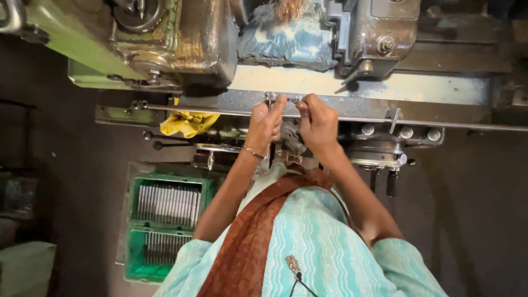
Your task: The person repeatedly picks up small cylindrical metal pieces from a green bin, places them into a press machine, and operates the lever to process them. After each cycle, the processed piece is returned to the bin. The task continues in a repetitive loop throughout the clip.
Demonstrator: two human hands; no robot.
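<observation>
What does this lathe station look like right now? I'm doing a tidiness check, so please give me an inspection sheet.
Surface: grey metal machine bed, worn and stained, with a long steel rail along its front.
Job's things: small silver metal part pinched at the bed's edge.
Clutter: crumpled yellow cloth under the green machine housing; bluish plastic sheet bunched on the machine.
Hands: left hand and right hand close together at the small part; whether each grips it cannot be told.
Cables: nothing seen.
Surroundings: green plastic crate of grey metal pieces on the dark floor to the person's left.
</observation>
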